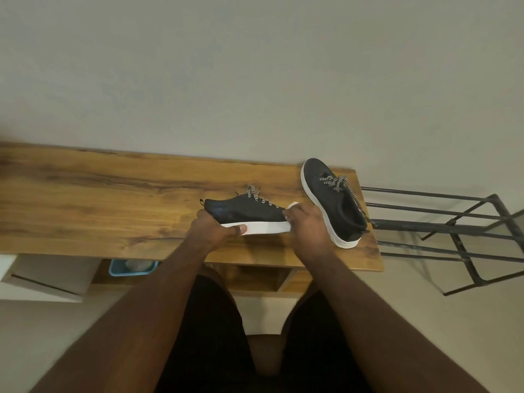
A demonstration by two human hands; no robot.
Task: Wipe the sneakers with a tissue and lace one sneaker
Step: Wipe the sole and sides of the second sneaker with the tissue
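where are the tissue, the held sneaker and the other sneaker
tissue (293,205), head view, white corner above the right hand
held sneaker (249,212), head view, dark side panel
other sneaker (330,201), head view, dark upper

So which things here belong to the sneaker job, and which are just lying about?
Job:
- held sneaker, in left hand
- tissue, in right hand
- second sneaker, on the table

Lying about:
- metal rack
- blue tray
- white box
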